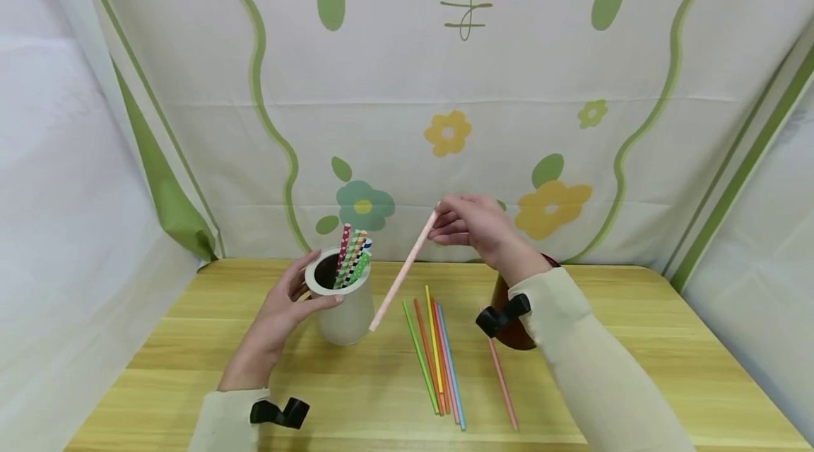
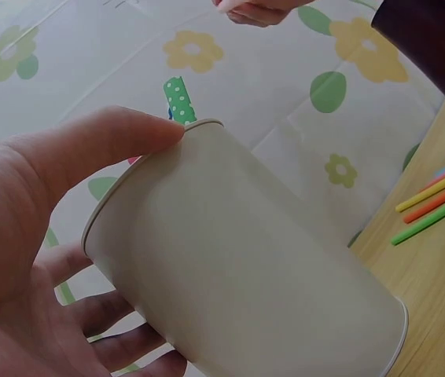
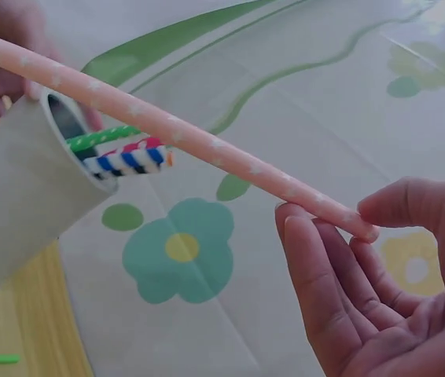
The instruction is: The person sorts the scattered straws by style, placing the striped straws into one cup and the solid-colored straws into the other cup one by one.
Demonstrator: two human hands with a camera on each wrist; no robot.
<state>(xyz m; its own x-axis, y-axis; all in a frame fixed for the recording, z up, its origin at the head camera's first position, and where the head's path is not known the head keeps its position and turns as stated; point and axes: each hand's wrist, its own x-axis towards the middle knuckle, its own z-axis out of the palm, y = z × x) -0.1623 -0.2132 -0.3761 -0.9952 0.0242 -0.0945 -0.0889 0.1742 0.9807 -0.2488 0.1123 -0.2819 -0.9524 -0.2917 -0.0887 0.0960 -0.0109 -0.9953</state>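
Note:
My left hand (image 1: 273,321) grips a whitish cup (image 1: 346,318) by its rim, thumb on the near side and fingers around the far left side. Several patterned paper straws (image 1: 352,258) lean inside it, among them a green one with white dots (image 2: 179,102). Between thumb and fingertips my right hand (image 1: 477,229) pinches one end of a pale pink straw (image 3: 175,129) with white stars. That straw slants down to the left in the air, its low end just right of the cup and apart from its opening in the head view.
Several plain coloured straws (image 1: 435,360) lie side by side on the wooden table (image 1: 572,424). Farther right lies a single pink straw (image 1: 504,388). A dark brown cup (image 1: 518,337) stands partly behind my right forearm. A flowered cloth (image 1: 394,70) hangs behind the table.

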